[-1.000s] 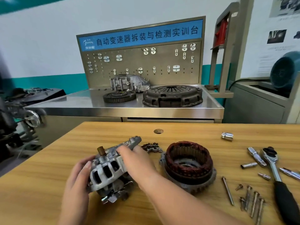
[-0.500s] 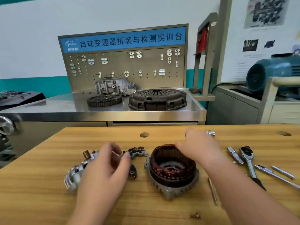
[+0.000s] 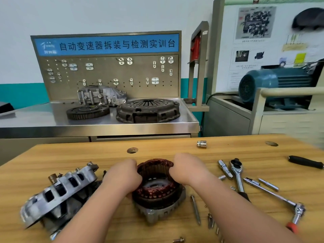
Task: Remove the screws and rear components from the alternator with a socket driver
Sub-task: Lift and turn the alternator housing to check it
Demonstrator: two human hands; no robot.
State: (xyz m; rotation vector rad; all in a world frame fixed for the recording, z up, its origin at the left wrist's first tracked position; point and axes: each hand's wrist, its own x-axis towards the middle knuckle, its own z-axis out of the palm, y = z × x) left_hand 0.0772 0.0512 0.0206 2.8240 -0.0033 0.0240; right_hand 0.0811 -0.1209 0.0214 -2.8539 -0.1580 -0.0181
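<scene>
While the left grip (image 3: 122, 178) and right grip (image 3: 187, 171) are clasping opposite rims of the copper stator (image 3: 156, 185), seemingly to lift it squarely, it is sitting in its rear housing (image 3: 157, 213) on the worktop (image 3: 105, 158). The front half (image 3: 57, 193) is lying left, with the ratchet (image 3: 237, 174) and long bolts (image 3: 195, 209) lying right, within reach.

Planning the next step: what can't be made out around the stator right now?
Head view only.
- Stator sides: covered by the left hand and right hand gripping it.
- Ratchet handle: mostly under the right forearm.
- Screws beside that forearm: too small to count.
</scene>
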